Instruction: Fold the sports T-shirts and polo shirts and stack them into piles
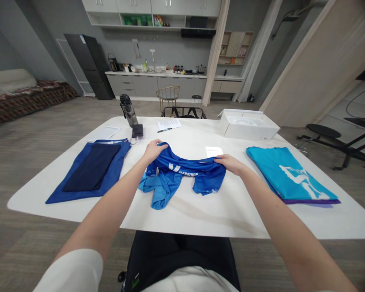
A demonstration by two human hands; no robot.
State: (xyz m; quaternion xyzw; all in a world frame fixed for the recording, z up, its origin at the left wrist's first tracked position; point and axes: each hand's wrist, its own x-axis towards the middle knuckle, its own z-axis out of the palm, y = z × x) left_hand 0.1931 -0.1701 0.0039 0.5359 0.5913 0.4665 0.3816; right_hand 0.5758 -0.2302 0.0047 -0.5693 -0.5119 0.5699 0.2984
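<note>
Middle of the table's [182,223] near edge: blue MARATHON shirt [185,164], two-handed grip

Left hand [153,151] clamped on one end of its upper edge, right hand [230,163] on the other; wide hold presumably stretches that edge out. Can't tell if the hanging parts touch down. Folded navy garment [93,168] sits on a blue one [114,172] near the left edge, folded turquoise shirt [275,164] near the right, likely to spare the hands working room.
</note>
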